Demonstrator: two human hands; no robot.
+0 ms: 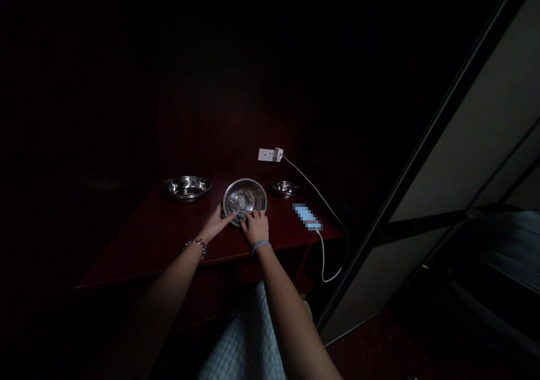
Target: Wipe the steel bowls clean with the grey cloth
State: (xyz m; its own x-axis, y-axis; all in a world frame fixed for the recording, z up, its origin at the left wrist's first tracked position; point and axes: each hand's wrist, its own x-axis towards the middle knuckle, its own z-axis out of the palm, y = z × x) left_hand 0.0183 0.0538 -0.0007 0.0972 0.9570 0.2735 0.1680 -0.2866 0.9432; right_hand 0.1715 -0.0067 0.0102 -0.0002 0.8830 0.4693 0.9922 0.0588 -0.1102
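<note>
A shiny metal bowl (246, 186) is tilted on the dark red table, its opening turned toward me. My left hand (215, 222) grips its lower left side, thumb over the rim. At the near rim, my right hand (255, 226) has its fingers curled over a small greyish cloth (240, 216), pressed against the inside of the bowl. The dim light leaves the cloth's edges unclear. To the left stands a wide metal basin (188, 188). A smaller metal bowl (285, 189) sits to the right, farther back.
A lit phone (307, 217), its screen blurred out, lies on the right of the table (169, 250). Its white cable (324, 259) hangs past the table edge and runs up to a charger (278, 154) in the wall socket (265, 154). A pale panel (459, 144) rises at right.
</note>
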